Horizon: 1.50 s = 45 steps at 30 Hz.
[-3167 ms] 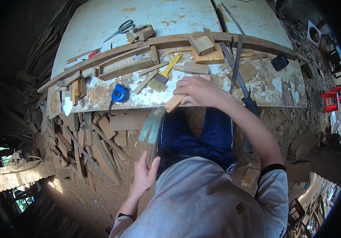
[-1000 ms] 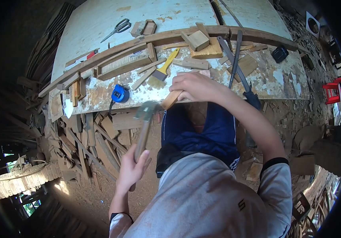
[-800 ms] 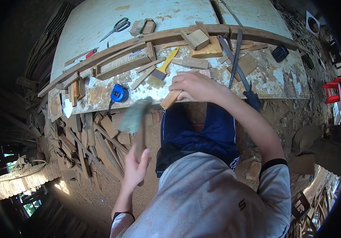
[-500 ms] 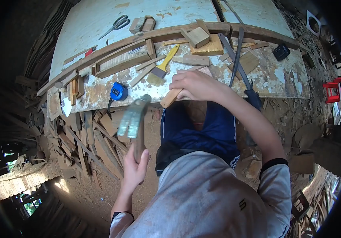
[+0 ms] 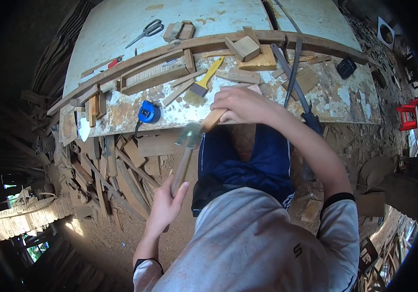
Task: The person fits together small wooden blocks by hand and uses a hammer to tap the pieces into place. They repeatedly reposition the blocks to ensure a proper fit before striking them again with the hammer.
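Note:
In the head view my left hand (image 5: 166, 207) is closed round the wooden handle of a claw hammer (image 5: 182, 165). The hammer's metal head meets, or nearly meets, the near end of a small wood piece (image 5: 212, 120); slight blur hides the exact contact. My right hand (image 5: 240, 104) grips that piece from above at the bench's front edge, its fingers covering the far end. Just beyond lies a yellow-handled paintbrush (image 5: 208, 78), bristles towards me. A blue tape measure (image 5: 148, 112) rests left of the hammer head.
The worn workbench (image 5: 116, 119) carries a long wooden beam (image 5: 155, 54), scissors (image 5: 145, 32), a wooden block (image 5: 257, 61), a handsaw-like long dark tool (image 5: 291, 80) and a black case (image 5: 346, 67). Wood offcuts (image 5: 126, 173) are heaped under the left side. A red stool (image 5: 408, 114) stands far right.
The hammer head has swung right and slightly down, from left of the wood piece to its end. My left hand moved little; my right hand keeps its grip.

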{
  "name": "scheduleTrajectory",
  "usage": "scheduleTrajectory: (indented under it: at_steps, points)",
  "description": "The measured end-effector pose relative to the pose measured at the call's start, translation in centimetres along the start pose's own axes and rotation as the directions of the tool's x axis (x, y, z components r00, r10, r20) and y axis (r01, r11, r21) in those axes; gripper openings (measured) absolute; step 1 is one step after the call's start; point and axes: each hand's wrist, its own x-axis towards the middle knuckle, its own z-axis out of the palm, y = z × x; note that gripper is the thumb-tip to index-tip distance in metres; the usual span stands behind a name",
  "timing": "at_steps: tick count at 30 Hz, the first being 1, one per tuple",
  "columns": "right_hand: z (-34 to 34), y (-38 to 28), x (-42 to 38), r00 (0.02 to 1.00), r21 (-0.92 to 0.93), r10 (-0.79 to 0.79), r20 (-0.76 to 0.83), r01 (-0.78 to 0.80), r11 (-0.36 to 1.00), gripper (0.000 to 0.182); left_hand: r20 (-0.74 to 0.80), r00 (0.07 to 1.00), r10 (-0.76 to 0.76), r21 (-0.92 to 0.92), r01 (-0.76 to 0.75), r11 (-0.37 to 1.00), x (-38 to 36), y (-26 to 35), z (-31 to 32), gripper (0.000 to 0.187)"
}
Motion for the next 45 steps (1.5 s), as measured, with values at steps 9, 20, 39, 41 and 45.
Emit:
scheduleTrajectory:
  at_steps: [9,20,39,41,45]
  points:
    - [-0.4,-0.1,0.3,1.000,-0.001,-0.028,-0.015,0.028,1.000,0.038,0.010,0.999,0.032,0.015,-0.032,0.999,-0.3,0.3,0.6,0.025]
    - [0.0,0.1,0.1,0.999,-0.008,-0.022,-0.044,0.021,1.000,0.037,0.014,0.999,-0.029,-0.313,0.031,0.949,0.3,-3.1,0.6,0.027]
    - [-1.9,-1.1,0.4,0.802,-0.318,0.179,-0.570,-0.416,0.852,0.033,0.212,0.969,0.128,-0.779,0.089,0.620,1.8,1.3,5.7,0.032]
    - [-2.6,-3.7,0.0,0.755,-0.057,0.258,-0.603,-0.363,0.930,0.031,0.195,0.962,0.190,-0.799,0.044,0.599,2.3,2.1,5.9,0.032]
    - [-1.3,-9.0,-4.6,0.836,0.424,0.483,-0.262,-0.350,0.835,0.034,0.166,0.930,0.327,-0.859,-0.027,0.512,3.5,4.5,7.0,0.025]
